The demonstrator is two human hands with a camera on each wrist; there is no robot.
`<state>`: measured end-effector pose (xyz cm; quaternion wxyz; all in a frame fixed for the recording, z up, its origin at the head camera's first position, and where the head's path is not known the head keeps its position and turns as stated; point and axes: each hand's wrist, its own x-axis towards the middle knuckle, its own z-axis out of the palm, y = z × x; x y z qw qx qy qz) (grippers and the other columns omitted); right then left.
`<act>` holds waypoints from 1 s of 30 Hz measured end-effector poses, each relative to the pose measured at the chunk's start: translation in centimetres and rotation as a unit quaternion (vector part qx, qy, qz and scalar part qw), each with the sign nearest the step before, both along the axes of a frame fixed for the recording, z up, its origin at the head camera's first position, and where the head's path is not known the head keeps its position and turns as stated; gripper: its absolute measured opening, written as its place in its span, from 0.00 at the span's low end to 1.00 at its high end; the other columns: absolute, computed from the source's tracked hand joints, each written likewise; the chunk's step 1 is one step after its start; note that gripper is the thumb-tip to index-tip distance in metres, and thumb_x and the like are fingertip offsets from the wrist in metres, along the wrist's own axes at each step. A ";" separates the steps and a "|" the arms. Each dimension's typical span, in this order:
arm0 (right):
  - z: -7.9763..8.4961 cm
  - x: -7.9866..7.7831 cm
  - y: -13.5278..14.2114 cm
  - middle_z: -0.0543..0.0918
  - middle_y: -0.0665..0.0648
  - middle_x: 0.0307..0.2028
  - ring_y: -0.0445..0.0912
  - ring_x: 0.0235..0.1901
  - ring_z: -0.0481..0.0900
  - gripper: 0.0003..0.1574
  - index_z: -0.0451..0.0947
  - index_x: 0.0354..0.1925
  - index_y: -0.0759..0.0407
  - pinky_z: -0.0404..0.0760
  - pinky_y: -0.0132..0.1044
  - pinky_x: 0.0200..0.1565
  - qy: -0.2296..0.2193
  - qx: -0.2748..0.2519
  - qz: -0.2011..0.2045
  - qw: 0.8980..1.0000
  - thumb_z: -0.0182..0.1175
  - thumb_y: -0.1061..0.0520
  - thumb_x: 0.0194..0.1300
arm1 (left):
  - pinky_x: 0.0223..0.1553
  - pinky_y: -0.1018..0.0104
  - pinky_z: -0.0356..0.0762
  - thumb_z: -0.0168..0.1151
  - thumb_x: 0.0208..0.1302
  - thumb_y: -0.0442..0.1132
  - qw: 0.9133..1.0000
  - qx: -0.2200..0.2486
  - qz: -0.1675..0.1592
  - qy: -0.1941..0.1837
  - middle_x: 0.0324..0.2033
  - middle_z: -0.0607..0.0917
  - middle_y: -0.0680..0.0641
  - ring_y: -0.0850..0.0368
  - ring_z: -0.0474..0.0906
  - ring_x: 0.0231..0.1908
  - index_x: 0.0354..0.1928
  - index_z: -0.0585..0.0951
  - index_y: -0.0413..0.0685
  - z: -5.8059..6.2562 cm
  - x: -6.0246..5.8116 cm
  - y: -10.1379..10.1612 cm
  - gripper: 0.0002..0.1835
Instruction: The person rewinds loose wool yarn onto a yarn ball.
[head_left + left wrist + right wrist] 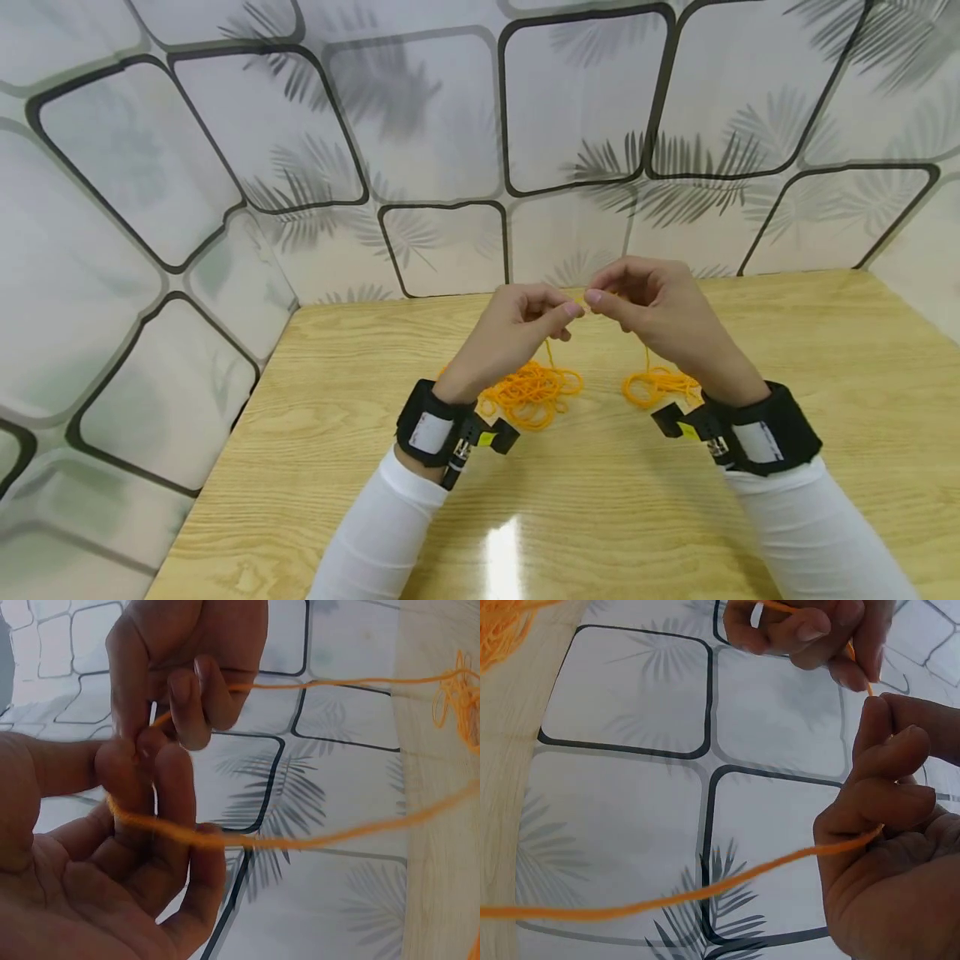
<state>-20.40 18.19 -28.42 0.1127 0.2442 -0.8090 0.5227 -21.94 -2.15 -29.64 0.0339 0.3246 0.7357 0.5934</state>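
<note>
Both hands are raised over the table, fingertips almost meeting. My left hand (pixel 517 329) pinches an orange cord (pixel 300 844) between thumb and forefinger. My right hand (pixel 660 312) pinches the same kind of cord (pixel 780 866) close by, and a short stretch spans the two pinches. From the left hand one strand hangs to a loose orange heap (pixel 532 392) on the table; another drops from the right hand to a smaller coil (pixel 656 385). In the right wrist view the cord runs out from under the right hand's curled lower fingers.
The wooden table (pixel 337 483) spreads under both arms. A pale curtain (pixel 442 125) with dark outlines and leaf prints stands behind and to the left of it. Black straps with small cameras wrap both wrists.
</note>
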 end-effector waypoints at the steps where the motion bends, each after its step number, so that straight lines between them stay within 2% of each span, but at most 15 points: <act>1: 0.1 0.0 0.3 0.78 0.58 0.31 0.48 0.22 0.69 0.12 0.78 0.39 0.57 0.68 0.36 0.21 0.005 -0.006 -0.007 1.000 0.59 0.51 0.62 | 0.35 0.61 0.73 0.54 0.66 0.44 1.000 0.015 0.012 -0.006 0.30 0.80 0.45 0.52 0.77 0.32 0.40 0.80 0.42 0.0 -0.1 -0.1 0.12; 4: 0.5 0.0 1.1 0.79 0.60 0.32 0.48 0.26 0.72 0.12 0.78 0.40 0.62 0.71 0.34 0.26 0.022 -0.050 -0.027 0.998 0.60 0.55 0.61 | 0.40 0.58 0.75 0.53 0.67 0.42 0.993 0.092 0.064 -0.029 0.28 0.78 0.44 0.49 0.77 0.30 0.39 0.79 0.38 0.1 -0.3 -0.3 0.13; 5: 0.6 0.0 1.4 0.79 0.60 0.32 0.47 0.26 0.72 0.12 0.78 0.40 0.64 0.70 0.33 0.26 0.028 -0.075 -0.032 0.996 0.60 0.57 0.60 | 0.41 0.59 0.75 0.53 0.67 0.41 0.987 0.127 0.088 -0.039 0.26 0.76 0.44 0.49 0.76 0.28 0.38 0.78 0.37 0.1 -0.5 -0.3 0.13; 7: 0.9 0.0 1.9 0.79 0.60 0.31 0.47 0.25 0.71 0.13 0.77 0.39 0.68 0.68 0.31 0.25 0.035 -0.140 -0.040 0.989 0.61 0.60 0.58 | 0.42 0.57 0.75 0.52 0.67 0.41 0.968 0.202 0.140 -0.057 0.23 0.73 0.44 0.50 0.75 0.25 0.38 0.77 0.36 0.2 -0.7 -0.5 0.13; 10: 1.2 -0.1 2.4 0.78 0.61 0.29 0.47 0.22 0.65 0.15 0.75 0.38 0.74 0.62 0.30 0.21 0.044 -0.248 -0.055 0.966 0.62 0.62 0.56 | 0.43 0.56 0.75 0.52 0.67 0.41 0.930 0.289 0.212 -0.078 0.21 0.70 0.46 0.51 0.74 0.24 0.37 0.77 0.38 0.2 -1.2 -0.9 0.12; 12: 1.4 -0.3 2.6 0.78 0.61 0.28 0.47 0.20 0.61 0.17 0.74 0.38 0.76 0.57 0.32 0.20 0.053 -0.306 -0.073 0.948 0.63 0.63 0.54 | 0.42 0.57 0.75 0.51 0.67 0.42 0.908 0.325 0.246 -0.090 0.22 0.71 0.46 0.50 0.74 0.26 0.37 0.76 0.40 0.1 -1.4 -1.2 0.11; 14: 1.5 -0.5 2.9 0.78 0.61 0.27 0.47 0.18 0.61 0.19 0.73 0.38 0.77 0.56 0.32 0.20 0.064 -0.347 -0.097 0.930 0.65 0.63 0.52 | 0.40 0.57 0.75 0.51 0.67 0.42 0.894 0.346 0.267 -0.101 0.23 0.71 0.46 0.49 0.74 0.29 0.37 0.75 0.41 0.1 -1.5 -1.4 0.11; 16: 1.6 -0.6 3.1 0.77 0.62 0.26 0.47 0.17 0.60 0.20 0.73 0.38 0.78 0.57 0.31 0.19 0.073 -0.378 -0.116 0.916 0.66 0.63 0.51 | 0.40 0.57 0.74 0.51 0.67 0.43 0.887 0.354 0.275 -0.110 0.25 0.72 0.46 0.48 0.73 0.31 0.38 0.74 0.40 0.1 -1.6 -1.5 0.11; 18: 1.7 -0.7 3.2 0.77 0.62 0.25 0.47 0.15 0.61 0.20 0.73 0.37 0.78 0.60 0.30 0.18 0.078 -0.392 -0.125 0.908 0.66 0.63 0.50 | 0.41 0.57 0.74 0.50 0.68 0.43 0.893 0.339 0.271 -0.117 0.28 0.74 0.45 0.48 0.72 0.33 0.41 0.74 0.38 0.2 -1.6 -1.6 0.13; 20: 1.7 -0.7 3.1 0.78 0.62 0.26 0.47 0.16 0.64 0.20 0.73 0.38 0.78 0.63 0.30 0.18 0.075 -0.384 -0.115 0.913 0.66 0.63 0.51 | 0.43 0.56 0.74 0.51 0.67 0.43 0.911 0.296 0.261 -0.124 0.32 0.75 0.45 0.47 0.72 0.36 0.45 0.74 0.38 0.2 -1.5 -1.4 0.15; 22: 1.6 -0.6 2.8 0.78 0.62 0.27 0.48 0.18 0.68 0.18 0.73 0.38 0.77 0.66 0.30 0.19 0.066 -0.347 -0.091 0.931 0.64 0.63 0.52 | 0.45 0.58 0.73 0.52 0.66 0.44 0.937 0.217 0.248 -0.117 0.39 0.75 0.46 0.49 0.72 0.41 0.51 0.73 0.41 0.2 -1.2 -1.1 0.17; 24: 1.4 -0.5 2.5 0.78 0.62 0.29 0.48 0.21 0.71 0.16 0.74 0.39 0.75 0.69 0.31 0.21 0.056 -0.274 -0.066 0.958 0.63 0.63 0.55 | 0.49 0.61 0.70 0.54 0.65 0.46 0.962 0.118 0.230 -0.085 0.47 0.73 0.48 0.51 0.70 0.47 0.57 0.70 0.47 0.1 -0.8 -0.7 0.21; 25: 1.3 -0.4 2.3 0.78 0.62 0.30 0.48 0.23 0.72 0.14 0.75 0.39 0.72 0.70 0.31 0.22 0.055 -0.225 -0.056 0.971 0.62 0.62 0.57 | 0.51 0.61 0.68 0.55 0.64 0.47 0.972 0.069 0.217 -0.059 0.51 0.71 0.49 0.52 0.68 0.51 0.60 0.68 0.50 0.1 -0.6 -0.4 0.24; 27: 1.1 -0.3 1.9 0.79 0.60 0.31 0.48 0.26 0.74 0.12 0.77 0.40 0.67 0.73 0.32 0.25 0.058 -0.128 -0.038 0.989 0.61 0.61 0.58 | 0.54 0.62 0.64 0.55 0.64 0.50 0.984 -0.009 0.180 -0.003 0.57 0.69 0.51 0.55 0.64 0.56 0.64 0.64 0.53 0.0 -0.1 0.0 0.28; 30: 0.8 -0.1 1.3 0.80 0.56 0.32 0.46 0.29 0.77 0.08 0.78 0.40 0.59 0.75 0.33 0.29 0.078 -0.010 -0.015 0.997 0.60 0.59 0.60 | 0.56 0.64 0.62 0.55 0.64 0.50 0.992 -0.044 0.103 0.055 0.57 0.71 0.52 0.59 0.65 0.58 0.64 0.65 0.53 -0.1 0.4 0.6 0.27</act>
